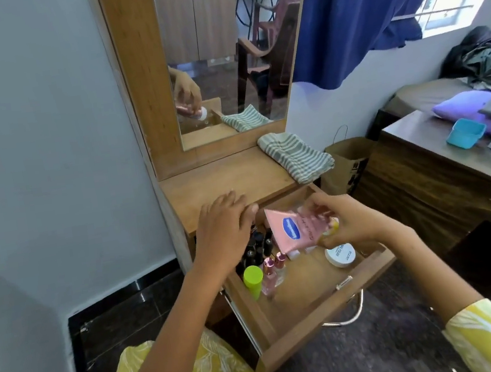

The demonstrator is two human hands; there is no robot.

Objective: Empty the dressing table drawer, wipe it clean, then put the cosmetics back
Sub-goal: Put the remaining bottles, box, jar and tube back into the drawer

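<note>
The wooden drawer [325,313] of the dressing table stands pulled open below me. My right hand [347,222] grips a pink tube [288,230] with a blue oval label, held above the drawer's back half. My left hand [225,232] hovers with spread fingers over several dark bottles [257,248] at the drawer's left. In front of those stand a lime-green capped container [253,280] and two pink-capped bottles [273,270]. A white round jar [340,255] lies at the drawer's right side. A striped green-and-white cloth [295,156] rests folded on the tabletop [224,182].
A mirror [219,57] rises behind the tabletop. A brown paper bag [345,165] stands on the floor to the right of the table. Further right is a wooden cabinet [426,179] with a teal box [465,133] on top. A blue curtain [364,11] hangs by the window.
</note>
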